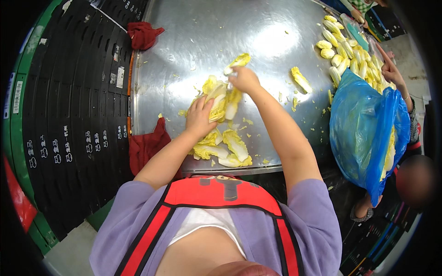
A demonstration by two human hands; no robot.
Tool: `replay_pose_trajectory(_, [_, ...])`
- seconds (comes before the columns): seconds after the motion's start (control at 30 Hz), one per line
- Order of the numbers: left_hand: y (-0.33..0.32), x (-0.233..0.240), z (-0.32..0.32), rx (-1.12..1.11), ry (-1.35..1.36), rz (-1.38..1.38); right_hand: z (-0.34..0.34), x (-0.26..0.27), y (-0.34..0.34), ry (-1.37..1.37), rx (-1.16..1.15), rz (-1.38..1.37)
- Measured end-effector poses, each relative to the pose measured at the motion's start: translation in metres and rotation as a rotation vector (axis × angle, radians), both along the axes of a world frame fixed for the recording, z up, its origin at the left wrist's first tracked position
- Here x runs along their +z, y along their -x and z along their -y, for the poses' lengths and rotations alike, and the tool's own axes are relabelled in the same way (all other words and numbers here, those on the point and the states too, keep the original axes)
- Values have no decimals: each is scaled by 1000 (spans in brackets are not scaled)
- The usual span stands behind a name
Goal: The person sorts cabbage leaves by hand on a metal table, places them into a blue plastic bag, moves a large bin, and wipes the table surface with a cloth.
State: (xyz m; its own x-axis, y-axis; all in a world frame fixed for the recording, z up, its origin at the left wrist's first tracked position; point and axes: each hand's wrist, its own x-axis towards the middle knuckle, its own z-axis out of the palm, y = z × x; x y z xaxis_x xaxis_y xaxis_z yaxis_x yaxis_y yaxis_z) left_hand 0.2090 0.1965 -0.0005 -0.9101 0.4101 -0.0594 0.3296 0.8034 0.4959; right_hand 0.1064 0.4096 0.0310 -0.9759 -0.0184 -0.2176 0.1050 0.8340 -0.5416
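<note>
On a stainless steel table, my left hand [201, 115] is closed around a yellow-white napa cabbage head [217, 98], its thumb and fingers on the outer leaves. Just right of the head, my right hand [244, 80] is blurred, its fingers bent; what they grip cannot be made out. A cabbage leaf [240, 61] lies beyond those fingers, and another blurred leaf [233, 105] is between the right hand and the head. Several loose leaves [236, 143] lie near the table's front edge. A single leaf [301, 80] is farther right.
Small peeled cabbages [345, 51] are heaped at the right. A co-worker's hands hold a blue plastic bag [355, 120] with cabbage inside. Red cloths [143, 35] lie along the left edge, beside stacked black crates [79, 103]. Another person's hands are at the far right corner.
</note>
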Motion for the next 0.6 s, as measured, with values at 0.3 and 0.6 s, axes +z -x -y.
replay_pose_trajectory(0.3, [17,12,18,127,-255,85,-43,-42,16,-705,374,-255])
replay_pose_trajectory(0.6, [50,16,79,406,-935,504,-244,-58,-49,-608,-329,-296])
